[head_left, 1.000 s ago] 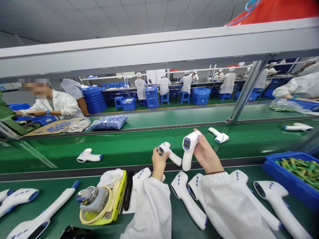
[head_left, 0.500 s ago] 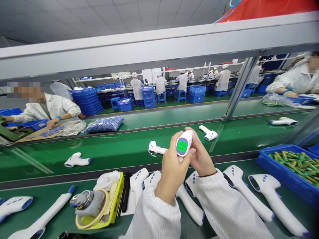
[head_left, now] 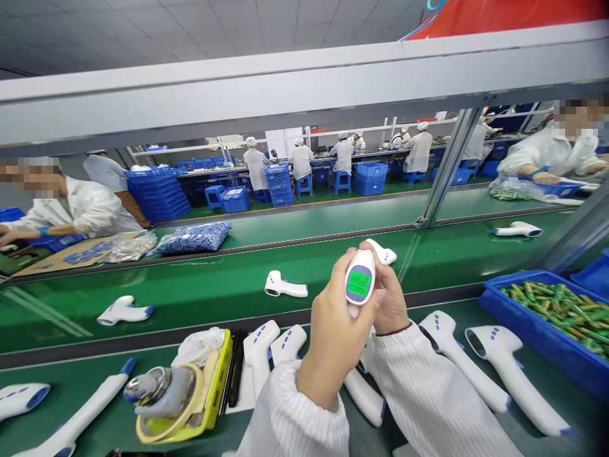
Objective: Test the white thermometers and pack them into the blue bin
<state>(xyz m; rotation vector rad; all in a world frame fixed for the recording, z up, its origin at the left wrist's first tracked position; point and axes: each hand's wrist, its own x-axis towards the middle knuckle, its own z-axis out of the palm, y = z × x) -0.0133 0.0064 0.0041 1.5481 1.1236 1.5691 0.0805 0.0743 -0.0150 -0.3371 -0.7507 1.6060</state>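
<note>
Nothing legible in view. Your infrared thermometer (head_left: 358, 266) has a lit green display (head_left: 358, 284), any characters on it too small and blurred to read. The near-right thermometer (head_left: 499, 349) carries blue dots, not lettering.

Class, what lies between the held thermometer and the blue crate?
The head view shows a white thermometer and another beside it, lying between the held thermometer and the blue crate.

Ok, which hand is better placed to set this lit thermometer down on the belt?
Probably the left hand: it wraps the lower body of the thermometer, below the lit screen, while the right hand only supports it from behind.
</note>
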